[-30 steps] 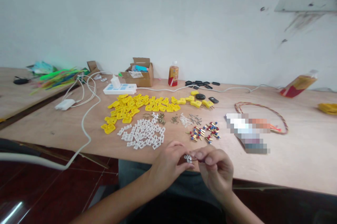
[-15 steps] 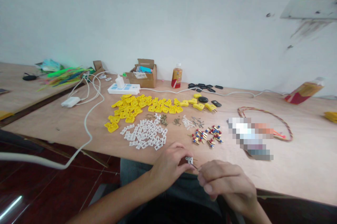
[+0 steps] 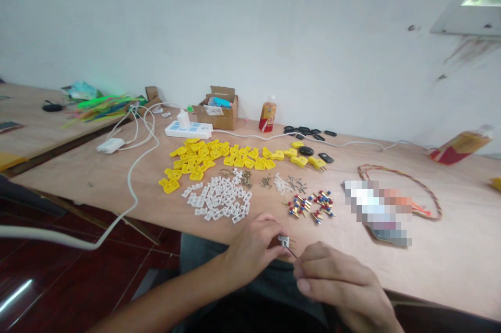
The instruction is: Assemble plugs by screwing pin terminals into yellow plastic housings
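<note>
Pinched in my left hand (image 3: 252, 244) is a small white plastic plug insert (image 3: 284, 240), with thin metal pins sticking out to the right. My right hand (image 3: 336, 278) is closed around a thin dark-shafted screwdriver (image 3: 291, 253); its handle is hidden by my fingers. The shaft's tip meets the insert's lower side. Just beyond my hands on the table lie a pile of white plastic inserts (image 3: 219, 198) and a cluster of brass pins with red and blue ends (image 3: 311, 206). Farther back are yellow plug shells (image 3: 199, 155).
Small screws (image 3: 297, 184) and white bits (image 3: 281, 183) lie mid-table. A pixelated object (image 3: 378, 213) and twisted cord (image 3: 410, 179) are at right. Behind stand a power strip (image 3: 195, 130), cardboard box (image 3: 230, 119) and drink bottle (image 3: 267, 115). A white cable (image 3: 131, 181) crosses the left.
The view has shifted slightly, so the tabletop things appear a little farther right. Both hands keep their holds, the screwdriver still against the white insert.
</note>
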`<state>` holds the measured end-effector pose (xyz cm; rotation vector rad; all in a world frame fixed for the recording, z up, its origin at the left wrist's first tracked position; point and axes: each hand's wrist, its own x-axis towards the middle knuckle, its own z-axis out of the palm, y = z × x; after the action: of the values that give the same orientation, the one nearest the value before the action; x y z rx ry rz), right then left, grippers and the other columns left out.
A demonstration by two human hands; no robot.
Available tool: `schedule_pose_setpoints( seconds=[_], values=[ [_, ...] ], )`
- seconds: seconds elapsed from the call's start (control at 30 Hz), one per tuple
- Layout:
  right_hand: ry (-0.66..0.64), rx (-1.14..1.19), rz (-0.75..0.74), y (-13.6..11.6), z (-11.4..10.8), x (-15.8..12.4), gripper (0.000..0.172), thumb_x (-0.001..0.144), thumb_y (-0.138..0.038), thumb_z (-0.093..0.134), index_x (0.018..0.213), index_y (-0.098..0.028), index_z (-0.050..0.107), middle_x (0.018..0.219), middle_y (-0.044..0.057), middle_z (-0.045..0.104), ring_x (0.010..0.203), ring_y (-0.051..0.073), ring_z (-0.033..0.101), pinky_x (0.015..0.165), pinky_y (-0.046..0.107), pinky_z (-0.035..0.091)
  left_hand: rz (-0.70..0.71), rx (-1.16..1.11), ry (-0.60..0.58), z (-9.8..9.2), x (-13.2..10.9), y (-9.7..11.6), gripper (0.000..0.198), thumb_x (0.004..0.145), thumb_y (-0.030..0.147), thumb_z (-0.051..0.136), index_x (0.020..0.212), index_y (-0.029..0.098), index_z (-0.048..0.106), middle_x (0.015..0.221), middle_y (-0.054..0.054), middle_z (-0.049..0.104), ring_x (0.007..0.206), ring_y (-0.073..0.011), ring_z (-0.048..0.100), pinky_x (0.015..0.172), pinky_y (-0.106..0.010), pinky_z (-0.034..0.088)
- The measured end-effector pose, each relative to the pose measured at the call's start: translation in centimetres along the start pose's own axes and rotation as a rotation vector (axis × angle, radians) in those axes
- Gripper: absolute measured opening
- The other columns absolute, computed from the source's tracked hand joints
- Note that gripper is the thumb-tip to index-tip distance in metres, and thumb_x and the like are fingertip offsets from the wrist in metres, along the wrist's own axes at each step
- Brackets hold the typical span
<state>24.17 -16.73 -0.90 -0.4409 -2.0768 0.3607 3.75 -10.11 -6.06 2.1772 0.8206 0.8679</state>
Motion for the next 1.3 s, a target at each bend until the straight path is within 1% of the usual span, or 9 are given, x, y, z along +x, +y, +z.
schedule_pose_setpoints(
  seconds=[0.17,0.37,0.5,0.63,0.73,0.9,1.1,1.2,1.3],
  values=[
    [-0.131,-0.145,-0.038,0.0,-0.4,-0.9,0.037,0.109,-0.008,0.049,0.140,-0.013,0.069,0.121,0.014,0.081,0.118,0.024,0.077,0.106,0.039,0.062,-0.010,-0.006,-0.008,-0.1,0.0,-0.1,0.031,0.079,0.012,0.092,0.106,0.018,0.078,0.102,-0.005,0.077,0.107,-0.0240,0.070,0.093,-0.031,0.055],
    [0.174,-0.209,0.180,0.0,1.3,-0.7,0.039,0.096,-0.015,0.075,0.131,-0.032,0.077,0.114,0.009,0.074,0.104,0.022,0.078,0.089,0.031,0.068,-0.037,-0.002,-0.024,-0.4,0.1,0.4,0.020,0.083,0.014,0.089,0.099,0.019,0.079,0.098,-0.005,0.076,0.104,-0.0251,0.070,0.091,-0.033,0.055],
    [0.179,-0.026,0.189,0.5,1.1,-0.5,0.049,0.096,-0.008,0.072,0.133,-0.040,0.075,0.100,0.004,0.075,0.088,0.019,0.079,0.070,0.026,0.068,-0.041,-0.002,-0.015,-0.5,0.1,0.6,0.024,0.082,0.011,0.089,0.102,0.018,0.078,0.100,-0.005,0.077,0.107,-0.0250,0.070,0.091,-0.032,0.054],
    [0.152,0.113,0.240,1.0,0.4,-0.8,0.041,0.109,-0.013,0.050,0.137,-0.034,0.072,0.114,0.008,0.081,0.101,0.021,0.080,0.081,0.030,0.069,-0.026,-0.005,-0.021,-0.5,0.2,0.6,0.023,0.080,0.012,0.091,0.098,0.017,0.077,0.097,-0.005,0.077,0.104,-0.0245,0.070,0.089,-0.030,0.053],
    [0.227,0.091,0.285,1.2,0.5,-0.8,0.028,0.107,-0.023,0.060,0.126,-0.032,0.078,0.117,0.009,0.078,0.108,0.023,0.078,0.092,0.037,0.068,-0.051,0.037,-0.025,-0.4,0.2,0.6,0.032,0.076,0.015,0.095,0.101,0.018,0.076,0.098,-0.004,0.075,0.102,-0.0252,0.069,0.090,-0.032,0.054],
    [0.339,0.142,0.240,1.5,1.0,-0.9,0.022,0.102,-0.020,0.069,0.113,-0.034,0.082,0.092,0.004,0.073,0.087,0.019,0.077,0.072,0.030,0.069,-0.116,0.050,-0.018,-0.2,-0.1,0.5,0.051,0.074,0.016,0.097,0.118,0.021,0.072,0.110,-0.005,0.073,0.104,-0.0254,0.069,0.094,-0.034,0.055],
    [0.235,0.209,0.273,1.5,0.8,-0.9,0.026,0.106,-0.026,0.062,0.126,-0.033,0.077,0.115,0.010,0.078,0.107,0.025,0.078,0.090,0.041,0.069,-0.092,0.040,-0.031,-0.3,0.0,0.6,0.046,0.078,0.013,0.093,0.117,0.023,0.070,0.110,-0.004,0.072,0.106,-0.0250,0.069,0.095,-0.035,0.056],
    [0.351,0.165,0.231,1.6,1.0,-0.8,0.017,0.097,-0.029,0.077,0.111,-0.036,0.083,0.098,0.004,0.073,0.092,0.020,0.076,0.083,0.036,0.069,-0.100,0.045,-0.032,-0.4,0.0,0.7,0.047,0.077,0.014,0.094,0.117,0.023,0.071,0.110,-0.004,0.072,0.105,-0.0249,0.069,0.095,-0.035,0.056],
    [0.324,0.181,0.232,1.7,0.9,-1.1,0.025,0.104,-0.020,0.065,0.112,-0.036,0.082,0.093,0.004,0.076,0.085,0.019,0.077,0.076,0.034,0.068,-0.106,0.041,-0.030,-0.5,0.0,0.6,0.047,0.077,0.015,0.095,0.117,0.023,0.071,0.111,-0.004,0.072,0.105,-0.0251,0.069,0.095,-0.035,0.056]
  ],
)
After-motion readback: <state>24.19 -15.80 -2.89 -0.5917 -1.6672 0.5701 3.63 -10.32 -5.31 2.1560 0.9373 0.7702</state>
